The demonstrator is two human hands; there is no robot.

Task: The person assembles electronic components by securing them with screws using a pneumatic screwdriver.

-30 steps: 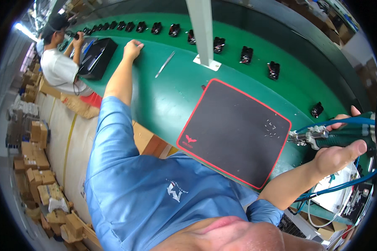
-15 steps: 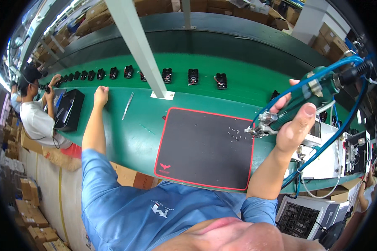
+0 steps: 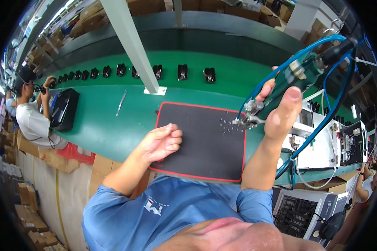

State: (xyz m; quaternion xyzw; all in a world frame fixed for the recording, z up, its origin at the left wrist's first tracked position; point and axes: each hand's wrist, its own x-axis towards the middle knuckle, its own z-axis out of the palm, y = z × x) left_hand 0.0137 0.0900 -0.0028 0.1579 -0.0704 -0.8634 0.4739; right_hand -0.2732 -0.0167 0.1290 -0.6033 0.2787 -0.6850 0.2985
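My right hand (image 3: pixel 282 115) is wrapped round a green-bodied power screwdriver (image 3: pixel 292 78) with blue air hoses. Its metal head points left, above the right edge of a black mat (image 3: pixel 197 146) with a red border. Small pale slivers (image 3: pixel 227 126) lie scattered on the mat beside that head. My left hand (image 3: pixel 161 142) is over the mat's left edge, its fingers curled together. Whatever is inside them, if anything, is hidden.
Black wired modules (image 3: pixel 182 72) stand in a row on the green conveyor belt (image 3: pixel 238 90). A slanting metal post (image 3: pixel 132 42) rises from the bench. A thin metal rod (image 3: pixel 121 102), a black bin (image 3: pixel 67 108) and a co-worker (image 3: pixel 35 121) are at left; a white machine (image 3: pixel 318 144) at right.
My left hand has come from the belt's edge at far left to the mat, fingers still curled. The right hand keeps hold of the screwdriver. The whole view has shifted slightly.
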